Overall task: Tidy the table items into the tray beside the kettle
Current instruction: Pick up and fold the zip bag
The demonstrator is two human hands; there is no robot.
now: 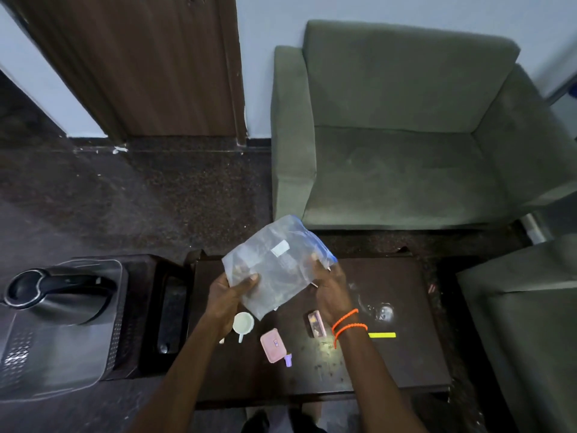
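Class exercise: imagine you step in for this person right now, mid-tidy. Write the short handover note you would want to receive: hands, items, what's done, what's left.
Left hand and right hand: both grip the clear zip bag, held up above the dark table.
On the table: white scoop, pink lidded box, small purple bottle, a pink case by the right wrist, yellow strip.
The kettle stands to the left, on a clear tray as far as can be seen.
Done: no item seen in the tray yet.
Left: move the bag and every table item across.
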